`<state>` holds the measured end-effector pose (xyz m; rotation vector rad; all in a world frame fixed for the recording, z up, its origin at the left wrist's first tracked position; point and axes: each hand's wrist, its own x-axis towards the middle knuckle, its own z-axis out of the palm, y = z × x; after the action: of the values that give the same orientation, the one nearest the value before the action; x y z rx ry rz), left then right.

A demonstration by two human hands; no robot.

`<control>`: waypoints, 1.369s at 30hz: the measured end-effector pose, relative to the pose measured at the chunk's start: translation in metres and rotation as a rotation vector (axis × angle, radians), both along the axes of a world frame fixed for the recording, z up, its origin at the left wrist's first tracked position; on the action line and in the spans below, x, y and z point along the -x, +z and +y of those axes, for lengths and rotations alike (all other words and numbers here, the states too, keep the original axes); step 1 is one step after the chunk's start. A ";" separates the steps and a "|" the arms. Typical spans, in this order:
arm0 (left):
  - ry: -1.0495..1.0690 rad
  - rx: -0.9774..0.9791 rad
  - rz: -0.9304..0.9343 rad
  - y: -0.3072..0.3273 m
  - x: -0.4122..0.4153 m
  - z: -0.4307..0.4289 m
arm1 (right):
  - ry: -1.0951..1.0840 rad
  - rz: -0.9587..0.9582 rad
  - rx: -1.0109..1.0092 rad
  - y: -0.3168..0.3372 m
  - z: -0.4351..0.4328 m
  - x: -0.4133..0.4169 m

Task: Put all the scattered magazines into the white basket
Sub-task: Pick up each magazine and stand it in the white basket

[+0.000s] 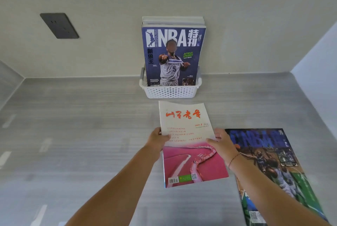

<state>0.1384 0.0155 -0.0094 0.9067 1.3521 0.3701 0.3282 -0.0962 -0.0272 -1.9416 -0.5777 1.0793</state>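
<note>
head view shows the left hand [157, 139] and the right hand [221, 143], each grip holding a side edge of the pink and white magazine [184, 116], thumbs on the cover; the magazine is just on the near side of the white basket [170, 91], which stands at the far middle of the desk [91, 125]; the basket holds upright magazines, a blue nba issue [173, 52] in front; best, i judge, to tip the held one upright, keep both edges level, and lower it in front of the blue issue clear of the rim; a dark nba magazine [264, 152] lies flat at near right, not yet stowed.
</note>
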 end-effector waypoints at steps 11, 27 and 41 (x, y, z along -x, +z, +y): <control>-0.148 -0.189 -0.252 0.035 0.014 0.019 | 0.001 0.127 -0.114 0.006 0.007 -0.029; 0.073 -0.757 -0.197 0.171 -0.022 0.207 | -0.006 -0.232 -0.582 0.159 0.201 -0.073; 0.108 -0.696 0.109 0.085 -0.036 0.236 | -0.078 -0.338 -0.296 0.082 0.226 -0.069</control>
<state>0.1747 0.2520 0.0755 1.4406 1.3929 0.9200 0.3971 0.1298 0.0551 -1.8730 -0.7902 0.5804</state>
